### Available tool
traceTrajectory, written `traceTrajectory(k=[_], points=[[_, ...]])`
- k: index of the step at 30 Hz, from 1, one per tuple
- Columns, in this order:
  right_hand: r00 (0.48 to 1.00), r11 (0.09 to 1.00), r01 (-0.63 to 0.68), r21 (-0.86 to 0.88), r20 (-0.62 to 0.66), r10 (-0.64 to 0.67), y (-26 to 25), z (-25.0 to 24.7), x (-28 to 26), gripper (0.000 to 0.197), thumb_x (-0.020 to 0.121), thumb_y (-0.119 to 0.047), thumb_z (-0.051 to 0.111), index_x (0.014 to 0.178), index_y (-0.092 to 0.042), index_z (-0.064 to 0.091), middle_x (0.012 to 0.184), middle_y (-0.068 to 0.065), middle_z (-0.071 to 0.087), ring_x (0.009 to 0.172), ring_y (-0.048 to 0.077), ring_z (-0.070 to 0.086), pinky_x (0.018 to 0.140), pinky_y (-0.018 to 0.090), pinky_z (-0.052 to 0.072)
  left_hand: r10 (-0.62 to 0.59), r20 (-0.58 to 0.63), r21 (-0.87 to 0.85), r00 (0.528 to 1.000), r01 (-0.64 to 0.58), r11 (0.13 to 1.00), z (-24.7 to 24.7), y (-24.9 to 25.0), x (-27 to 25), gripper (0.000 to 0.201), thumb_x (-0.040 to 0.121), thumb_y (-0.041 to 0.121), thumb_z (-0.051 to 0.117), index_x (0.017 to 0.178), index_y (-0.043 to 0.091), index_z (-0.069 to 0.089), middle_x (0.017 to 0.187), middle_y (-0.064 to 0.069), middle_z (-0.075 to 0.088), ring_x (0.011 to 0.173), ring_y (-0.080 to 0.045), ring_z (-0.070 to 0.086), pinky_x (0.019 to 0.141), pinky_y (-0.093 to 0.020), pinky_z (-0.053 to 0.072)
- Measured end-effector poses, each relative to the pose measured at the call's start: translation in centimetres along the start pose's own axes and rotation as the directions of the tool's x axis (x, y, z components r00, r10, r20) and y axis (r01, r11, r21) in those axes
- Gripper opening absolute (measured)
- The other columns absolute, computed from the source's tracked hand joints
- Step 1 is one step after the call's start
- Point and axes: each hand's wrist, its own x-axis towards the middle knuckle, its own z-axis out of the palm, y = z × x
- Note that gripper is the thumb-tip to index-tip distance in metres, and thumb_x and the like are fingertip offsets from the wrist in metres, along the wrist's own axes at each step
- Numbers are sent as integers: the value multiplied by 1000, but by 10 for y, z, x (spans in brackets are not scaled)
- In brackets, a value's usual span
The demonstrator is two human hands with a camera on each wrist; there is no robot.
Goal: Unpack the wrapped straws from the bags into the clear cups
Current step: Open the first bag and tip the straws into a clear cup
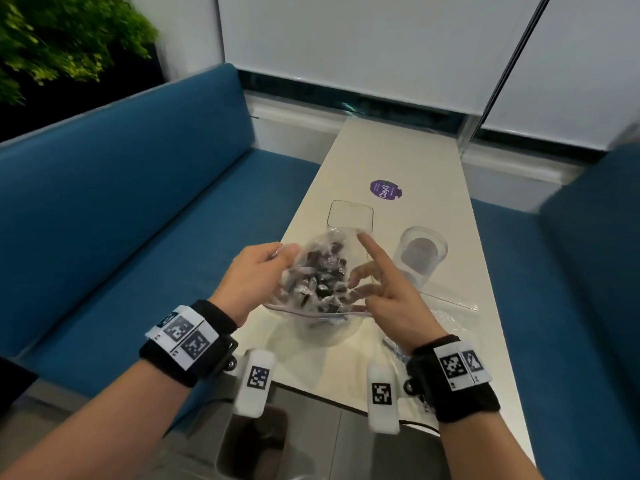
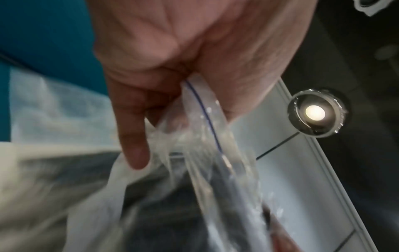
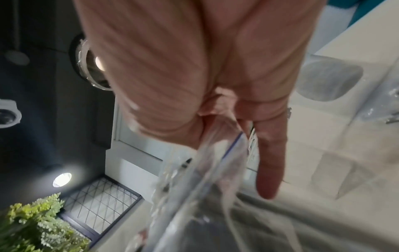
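Observation:
A clear zip bag (image 1: 318, 278) full of dark wrapped straws hangs tilted between my hands, above a clear cup (image 1: 322, 336) near the table's front edge. My left hand (image 1: 280, 258) pinches the bag's left edge; in the left wrist view the left hand (image 2: 172, 88) pinches the bag (image 2: 207, 136) at its blue zip line. My right hand (image 1: 363, 282) pinches the right edge with its index finger pointing straight out. In the right wrist view the right hand (image 3: 215, 109) grips the bag (image 3: 205, 170). A second clear cup (image 1: 420, 254), dark inside, stands to the right.
A flat clear bag (image 1: 450, 317) lies on the white table (image 1: 433, 188) under my right wrist. Behind the bag lie a phone-shaped slab (image 1: 349, 214) and a purple sticker (image 1: 385, 190). Blue benches (image 1: 138, 209) flank the table on both sides.

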Motion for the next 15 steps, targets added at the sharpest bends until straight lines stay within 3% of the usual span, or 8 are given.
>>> traceTrajectory(k=[3,5,7,10,11,13,14,15], points=[[997,998,61,30,-46,-59,8,1,-2,103,79,29,36,149,-46,48,91,1,60,81,14,63,81,32,59,-112,-33,-239,993,101,966,-1,-7,11,63,96,53,59,89,-9,63,77,-21,65,68,-26,64,78,-66,59],[996,994,32,-105,-81,-41,13,1,-2,97,84,24,41,152,-46,45,90,-4,59,77,5,60,80,26,53,-155,7,-374,988,146,916,3,-8,12,53,102,44,54,94,-8,61,77,-17,69,72,-30,66,81,-58,56],[999,966,-8,-257,-47,-4,11,6,-4,95,89,17,46,158,-46,30,92,-8,56,77,0,59,82,20,49,-172,37,-391,984,172,904,9,-11,13,32,106,33,51,101,3,61,72,-8,63,62,-26,60,75,-48,48],[996,973,-65,-221,49,77,9,10,-7,102,94,7,60,163,-43,4,118,-14,61,95,-22,60,87,1,45,-184,88,-347,979,203,916,11,-12,12,19,102,36,60,104,18,63,66,1,52,53,-15,46,63,-34,41],[996,978,-63,-201,49,74,11,10,-7,106,92,0,67,163,-44,1,132,-9,61,110,-20,60,96,2,44,-164,107,-318,981,190,929,11,-11,11,23,98,40,64,104,18,66,66,5,53,53,-13,45,59,-31,39],[997,975,-54,-217,35,64,15,9,-4,113,82,-20,75,162,-48,0,150,-2,52,131,6,58,113,26,46,-98,116,-201,988,120,972,10,-9,9,28,97,41,66,95,14,70,63,16,59,49,-9,45,53,-25,38],[997,967,-67,-247,32,77,16,8,-3,114,76,-26,74,162,-50,2,148,-1,50,125,14,59,110,35,51,-81,103,-156,991,97,983,9,-8,8,31,99,40,63,87,12,69,56,17,56,45,-8,44,50,-24,36],[995,962,-83,-260,36,96,16,7,-3,113,75,-25,74,162,-51,6,140,0,49,111,16,60,100,36,57,-100,71,-146,992,110,983,10,-10,8,34,101,38,60,80,12,66,51,14,50,42,-9,43,49,-25,33]])
